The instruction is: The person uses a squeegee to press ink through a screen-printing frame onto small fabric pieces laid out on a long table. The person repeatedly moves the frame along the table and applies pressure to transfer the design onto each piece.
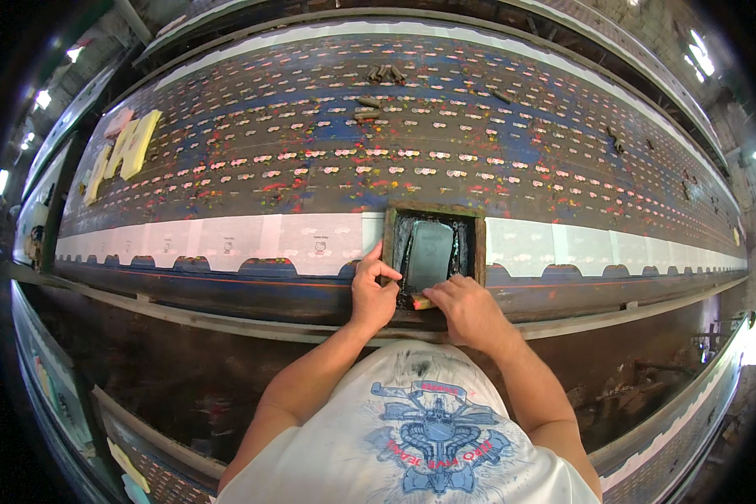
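A small wooden screen-printing frame (480, 252) stands on the near edge of a long printing table, straight in front of me. Its pale grey-green mesh window (429, 252) is ringed with wet black ink. My left hand (374, 290) is closed on the frame's left side, thumb and fingers curled at the rail. Inside the near end, my right hand (472, 312) grips a squeegee (422, 301) whose yellow-and-red end shows; the fingers cover most of it. A strip of pale pieces (281, 239) with small printed figures runs along the table to both sides of the frame.
The tabletop (311, 181) is dark and marked with rows of small prints and coloured specks. Yellow foam-like pieces (134, 147) lie at the far left. Short dark rolls (385, 76) rest farther back. A rail (260, 328) borders the near edge; other long tables stand around.
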The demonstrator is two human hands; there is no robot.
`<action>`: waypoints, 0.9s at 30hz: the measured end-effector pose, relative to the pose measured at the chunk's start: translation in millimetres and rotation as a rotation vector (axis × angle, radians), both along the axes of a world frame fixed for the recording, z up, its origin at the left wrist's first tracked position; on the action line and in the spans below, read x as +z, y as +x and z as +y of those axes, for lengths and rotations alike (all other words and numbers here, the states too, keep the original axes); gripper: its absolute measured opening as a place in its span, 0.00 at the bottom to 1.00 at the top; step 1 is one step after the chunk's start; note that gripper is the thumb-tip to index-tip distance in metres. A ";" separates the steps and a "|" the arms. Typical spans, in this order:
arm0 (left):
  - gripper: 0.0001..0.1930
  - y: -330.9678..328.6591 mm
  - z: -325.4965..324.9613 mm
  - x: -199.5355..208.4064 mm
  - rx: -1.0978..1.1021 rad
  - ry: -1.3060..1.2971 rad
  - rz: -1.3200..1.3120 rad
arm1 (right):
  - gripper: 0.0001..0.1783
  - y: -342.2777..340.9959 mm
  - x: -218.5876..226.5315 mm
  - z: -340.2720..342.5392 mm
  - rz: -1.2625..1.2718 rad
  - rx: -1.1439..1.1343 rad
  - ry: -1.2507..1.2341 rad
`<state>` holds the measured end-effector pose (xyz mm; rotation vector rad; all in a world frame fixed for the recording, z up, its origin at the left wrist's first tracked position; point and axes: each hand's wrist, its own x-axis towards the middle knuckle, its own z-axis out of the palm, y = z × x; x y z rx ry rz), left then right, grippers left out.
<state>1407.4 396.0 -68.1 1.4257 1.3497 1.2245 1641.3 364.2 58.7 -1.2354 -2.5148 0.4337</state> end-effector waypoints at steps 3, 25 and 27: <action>0.14 2.0 -0.1 0.2 0.009 0.005 0.023 | 0.24 10.7 5.8 35.4 -0.066 0.009 -0.135; 0.12 0.2 0.2 3.4 -0.039 0.046 0.078 | 0.34 -21.2 -16.7 -7.5 0.059 -0.200 0.025; 0.13 0.1 0.1 5.6 -0.039 0.066 0.087 | 0.34 -21.4 -13.6 -20.2 0.043 -0.199 0.016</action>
